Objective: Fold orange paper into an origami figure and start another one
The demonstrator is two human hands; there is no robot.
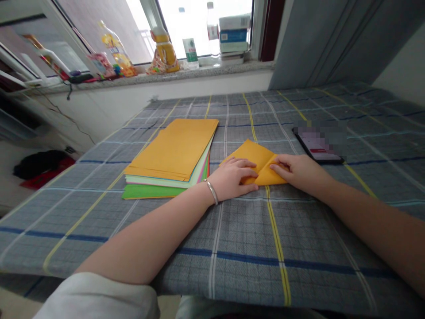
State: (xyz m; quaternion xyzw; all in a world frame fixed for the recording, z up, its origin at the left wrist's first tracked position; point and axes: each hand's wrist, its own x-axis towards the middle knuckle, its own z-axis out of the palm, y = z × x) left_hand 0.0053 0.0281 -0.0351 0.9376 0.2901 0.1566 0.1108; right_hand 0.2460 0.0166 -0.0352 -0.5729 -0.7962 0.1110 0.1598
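Observation:
A folded sheet of orange paper (254, 153) lies on the checked cloth, with creases and a raised flap on its right side. My left hand (234, 177) rests on its left part, fingers stretched out over the paper, a silver bangle on the wrist. At the right edge, my right hand (290, 168) pinches the flap between thumb and fingers. Part of the paper is hidden under both hands. Just left of them is a stack of coloured paper (172, 148), orange sheets on top, with white, pink and green edges showing below.
A phone (318, 146) lies to the right, its screen lit and partly blurred. The grey checked cloth (245, 235) covers the surface. Along the windowsill (232, 68) behind stand bottles, a snack bag, a green-and-white tube (190, 52) and stacked boxes (234, 35).

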